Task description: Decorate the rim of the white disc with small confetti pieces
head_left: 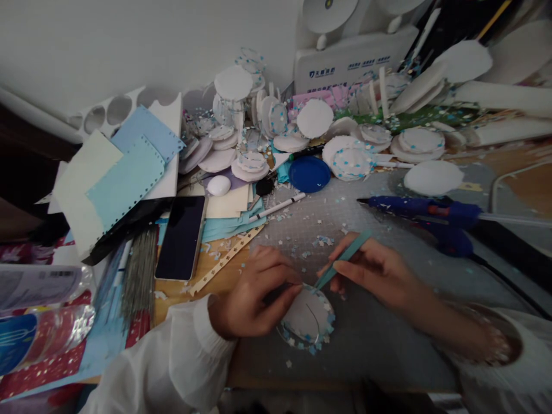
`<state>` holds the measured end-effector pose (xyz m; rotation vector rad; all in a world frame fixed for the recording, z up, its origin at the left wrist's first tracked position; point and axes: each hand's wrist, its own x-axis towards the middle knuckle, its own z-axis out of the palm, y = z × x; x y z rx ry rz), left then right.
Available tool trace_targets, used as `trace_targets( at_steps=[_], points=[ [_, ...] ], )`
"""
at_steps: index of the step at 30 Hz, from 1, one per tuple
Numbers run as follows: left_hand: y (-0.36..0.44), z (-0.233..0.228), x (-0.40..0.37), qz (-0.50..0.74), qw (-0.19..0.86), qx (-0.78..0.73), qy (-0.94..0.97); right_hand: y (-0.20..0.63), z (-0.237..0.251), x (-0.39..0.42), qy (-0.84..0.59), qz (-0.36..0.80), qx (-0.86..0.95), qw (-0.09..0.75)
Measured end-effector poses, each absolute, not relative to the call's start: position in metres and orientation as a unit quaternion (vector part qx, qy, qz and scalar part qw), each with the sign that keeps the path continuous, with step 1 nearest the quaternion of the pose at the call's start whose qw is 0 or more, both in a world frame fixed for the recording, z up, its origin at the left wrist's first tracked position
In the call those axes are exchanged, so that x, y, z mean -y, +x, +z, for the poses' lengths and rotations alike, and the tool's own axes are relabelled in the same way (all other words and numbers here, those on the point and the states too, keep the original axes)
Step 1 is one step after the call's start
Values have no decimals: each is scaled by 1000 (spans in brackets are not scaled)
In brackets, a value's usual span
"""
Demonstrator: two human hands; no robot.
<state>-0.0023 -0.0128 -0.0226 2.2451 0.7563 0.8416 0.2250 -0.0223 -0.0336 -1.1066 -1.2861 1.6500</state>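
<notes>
Meanwhile, left hand point(254, 296) steadies round foam disc point(307, 317); right hand point(379, 273) pinches slim teal tweezers point(342, 259).

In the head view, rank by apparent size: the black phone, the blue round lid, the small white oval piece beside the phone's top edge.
Largest to smallest as they look:
1. black phone
2. blue round lid
3. small white oval piece
The phone lies nearer the camera, which adds to its apparent size.
</notes>
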Motion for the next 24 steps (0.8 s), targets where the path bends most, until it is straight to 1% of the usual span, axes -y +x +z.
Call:
trace_targets(
  at_steps=[3,8,18,24],
  points=[
    [-2,-22,13,316,310,-287,850,226,-34,21,-430,651,495,382],
    [-2,-21,13,313,301,-287,854,226,-33,20,-442,645,507,363],
    [-2,-22,13,315,302,-285,853,225,-32,20,-453,656,491,351],
    [-2,-23,13,311,305,-283,854,224,-35,21,-446,673,460,369]
  ],
)
